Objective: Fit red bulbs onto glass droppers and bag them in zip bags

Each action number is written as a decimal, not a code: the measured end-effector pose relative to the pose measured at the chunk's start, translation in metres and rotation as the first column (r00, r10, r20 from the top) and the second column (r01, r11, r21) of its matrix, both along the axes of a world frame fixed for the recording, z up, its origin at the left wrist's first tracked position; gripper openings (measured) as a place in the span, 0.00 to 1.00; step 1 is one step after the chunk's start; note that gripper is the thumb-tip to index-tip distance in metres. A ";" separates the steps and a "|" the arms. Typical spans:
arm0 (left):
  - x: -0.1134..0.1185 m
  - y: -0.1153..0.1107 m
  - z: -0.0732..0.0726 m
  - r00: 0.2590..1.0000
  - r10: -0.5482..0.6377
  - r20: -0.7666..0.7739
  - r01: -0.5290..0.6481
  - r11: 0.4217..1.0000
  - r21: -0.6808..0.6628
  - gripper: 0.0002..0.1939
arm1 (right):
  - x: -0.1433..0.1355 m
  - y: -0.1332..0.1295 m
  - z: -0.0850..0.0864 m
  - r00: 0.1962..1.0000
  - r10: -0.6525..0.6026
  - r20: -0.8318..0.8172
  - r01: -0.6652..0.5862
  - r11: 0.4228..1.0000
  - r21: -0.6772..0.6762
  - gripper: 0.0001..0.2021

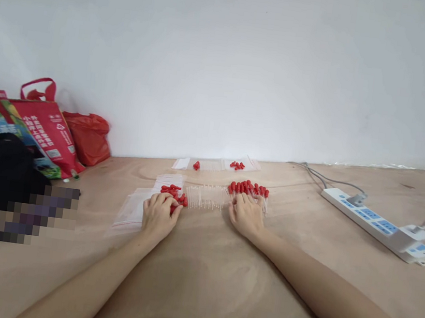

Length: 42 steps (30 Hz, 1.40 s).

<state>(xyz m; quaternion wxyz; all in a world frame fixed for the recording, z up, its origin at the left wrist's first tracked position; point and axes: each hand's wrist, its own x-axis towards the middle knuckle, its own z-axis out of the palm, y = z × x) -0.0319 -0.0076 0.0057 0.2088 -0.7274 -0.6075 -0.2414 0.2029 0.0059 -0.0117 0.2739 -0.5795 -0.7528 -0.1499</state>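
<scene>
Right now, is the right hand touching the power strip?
Apart. The head view shows it: bare tabletop lies between the right hand and the power strip.

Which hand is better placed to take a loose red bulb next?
Probably the left hand: it rests at the nearer loose red bulbs, while the right hand is at the red-topped tubes.

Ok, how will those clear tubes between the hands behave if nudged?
The clear tubes look slim, so probably light. Lying side by side on the flat table, they may roll or slide out of line. Their straightness suggests they're fairly stiff.
</scene>
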 end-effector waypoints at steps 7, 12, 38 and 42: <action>-0.002 0.000 -0.001 0.999 0.015 -0.029 -0.016 0.998 -0.061 0.08 | 0.041 -0.029 -0.013 0.986 0.169 -0.004 -0.168 0.983 0.069 0.09; -0.001 -0.001 0.000 0.998 0.046 -0.046 -0.049 0.997 -0.066 0.07 | 0.044 -0.030 -0.011 0.983 0.176 -0.051 -0.174 0.984 0.047 0.09; 0.035 -0.022 -0.004 0.758 -0.564 0.328 0.632 0.759 -0.155 0.11 | 0.020 -0.036 -0.008 0.845 0.535 -0.025 -0.531 0.843 0.090 0.13; 0.039 -0.025 -0.004 0.733 -0.560 0.386 0.654 0.736 -0.176 0.10 | 0.021 -0.036 -0.008 0.840 0.541 -0.033 -0.538 0.840 0.077 0.14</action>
